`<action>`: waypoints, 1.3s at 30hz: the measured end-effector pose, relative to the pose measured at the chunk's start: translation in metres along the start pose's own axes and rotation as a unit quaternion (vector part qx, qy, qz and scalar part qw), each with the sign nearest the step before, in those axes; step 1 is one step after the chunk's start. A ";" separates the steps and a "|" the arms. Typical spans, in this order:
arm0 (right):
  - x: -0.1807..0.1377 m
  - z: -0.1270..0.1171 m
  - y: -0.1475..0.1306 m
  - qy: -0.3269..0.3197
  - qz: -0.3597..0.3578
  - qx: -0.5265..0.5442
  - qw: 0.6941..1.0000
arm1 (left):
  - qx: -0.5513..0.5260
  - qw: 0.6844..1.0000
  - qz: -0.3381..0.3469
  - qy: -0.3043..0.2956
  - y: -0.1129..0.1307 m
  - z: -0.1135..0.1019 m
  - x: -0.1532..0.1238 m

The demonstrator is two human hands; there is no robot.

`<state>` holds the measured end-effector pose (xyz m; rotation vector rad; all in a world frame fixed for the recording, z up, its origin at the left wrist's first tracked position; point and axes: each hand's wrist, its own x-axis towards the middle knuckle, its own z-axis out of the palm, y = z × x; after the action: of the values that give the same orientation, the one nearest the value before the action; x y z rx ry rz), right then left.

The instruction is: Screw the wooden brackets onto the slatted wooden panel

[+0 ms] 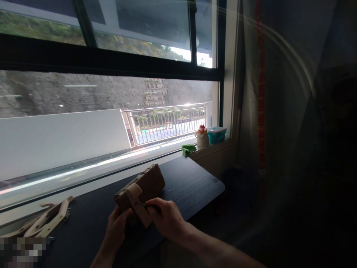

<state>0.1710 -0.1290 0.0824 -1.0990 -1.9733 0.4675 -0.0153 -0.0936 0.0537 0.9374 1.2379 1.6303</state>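
A rough brown block [152,181] lies at a slant on the dark table. Against its near side leans a flat wooden piece [139,211] with a rounded upper end and small dark holes. My left hand [117,226] is closed at the left edge of this piece, just below the block's near end; some of its fingers are hidden. Dark-handled and thin, a screwdriver [156,207] is gripped in my right hand [169,219]. Its shaft points left, and the tip meets the wooden piece near a hole. Shadow hides the lower part of the piece.
Several light wooden parts [51,219] with small dark hardware lie at the table's left. Along the window sill stand a bottle with an orange top [202,137], a teal lidded box [216,135] and a green cloth [189,149]. The table's rounded corner [221,186] is at right.
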 end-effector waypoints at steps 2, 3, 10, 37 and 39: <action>0.003 0.000 0.007 0.002 0.033 0.026 0.999 | 0.001 1.000 0.006 -0.003 0.000 0.000 -0.001; 0.004 -0.001 0.008 0.000 0.035 0.024 0.999 | 0.002 1.000 0.010 -0.004 0.001 0.000 -0.002; -0.001 -0.018 -0.001 -0.045 -0.035 -0.046 0.997 | 0.002 0.999 0.038 -0.020 0.005 0.006 -0.011; 0.007 -0.013 -0.013 -0.006 -0.013 -0.035 0.999 | 0.005 0.999 0.034 -0.024 0.002 0.001 -0.005; 0.005 -0.014 -0.019 -0.024 -0.033 -0.064 0.997 | 0.003 0.999 0.037 -0.031 -0.001 0.000 -0.003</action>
<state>0.1705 -0.1362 0.1059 -1.1067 -2.0983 0.3391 -0.0144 -0.0961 0.0526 1.0407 1.1801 1.6427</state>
